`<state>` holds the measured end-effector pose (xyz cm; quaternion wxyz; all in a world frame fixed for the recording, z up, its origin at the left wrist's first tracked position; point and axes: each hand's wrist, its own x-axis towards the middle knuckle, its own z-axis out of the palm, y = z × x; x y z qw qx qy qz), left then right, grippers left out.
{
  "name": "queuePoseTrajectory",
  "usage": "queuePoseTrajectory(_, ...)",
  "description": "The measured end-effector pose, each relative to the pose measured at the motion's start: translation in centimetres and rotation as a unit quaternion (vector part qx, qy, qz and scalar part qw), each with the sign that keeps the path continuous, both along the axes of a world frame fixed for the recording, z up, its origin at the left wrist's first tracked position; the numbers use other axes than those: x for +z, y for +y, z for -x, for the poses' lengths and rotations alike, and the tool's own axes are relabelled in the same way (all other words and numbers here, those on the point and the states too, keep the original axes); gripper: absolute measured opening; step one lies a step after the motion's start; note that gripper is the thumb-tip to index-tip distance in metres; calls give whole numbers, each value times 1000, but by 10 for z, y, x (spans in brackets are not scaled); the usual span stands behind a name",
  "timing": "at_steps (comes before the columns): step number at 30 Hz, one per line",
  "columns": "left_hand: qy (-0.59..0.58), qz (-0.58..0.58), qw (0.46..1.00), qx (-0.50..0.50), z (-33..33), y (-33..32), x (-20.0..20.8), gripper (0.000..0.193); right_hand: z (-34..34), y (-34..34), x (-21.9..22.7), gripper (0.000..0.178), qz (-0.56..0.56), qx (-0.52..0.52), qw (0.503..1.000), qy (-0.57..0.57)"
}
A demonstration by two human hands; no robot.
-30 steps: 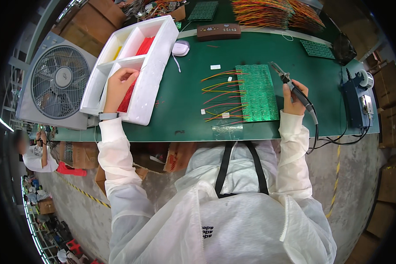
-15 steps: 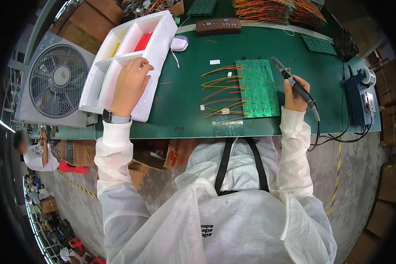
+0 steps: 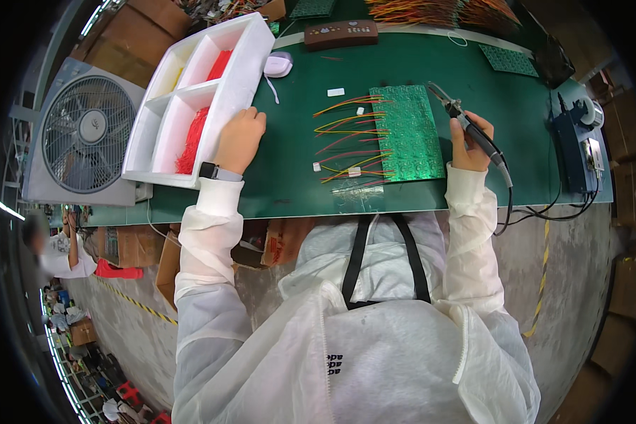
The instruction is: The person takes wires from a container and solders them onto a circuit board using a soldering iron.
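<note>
My right hand is wrapped around a grey soldering iron, its metal tip pointing up and left, near the right edge of a green circuit board. Red and yellow wires stick out from the board's left side. My left hand has its fingers curled together beside the right wall of a white foam box. Whatever those fingers hold, if anything, is hidden. Red wires fill the box's near right compartment, and more red wires lie in the far right one.
A blue soldering station with a solder spool stands at the right, its black cables hanging by the table edge. A fan is left of the box. Behind lie a brown case, a lilac case and wire bundles.
My left hand has come out of the foam box's near right compartment and moved right, with its fingers curled tighter. The soldering iron stays in my right hand, almost unmoved.
</note>
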<state>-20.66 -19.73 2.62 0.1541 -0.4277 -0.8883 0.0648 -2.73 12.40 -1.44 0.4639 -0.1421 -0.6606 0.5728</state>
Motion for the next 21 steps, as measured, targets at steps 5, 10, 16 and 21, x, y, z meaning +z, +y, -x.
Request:
queuePoseTrajectory(5, 52, 23, 998, -23, -3, 0, -5, 5, -1, -3, 2, 31, -1, -9, 1000, -12)
queuePoseTrajectory(10, -21, -65, 997, -25, -26, 21, 10, 7, -3, -4, 6, 31, 0, -11, 1000, -13)
queuePoseTrajectory(16, -218, -344, 907, -106, -67, 99, 12, 10, -1, -4, 4, 31, -12, -18, 1000, -14)
queuePoseTrajectory(21, -227, -413, 876, -105, -70, 163, -2, 10, -4, -5, 3, 31, -35, -24, 999, -34)
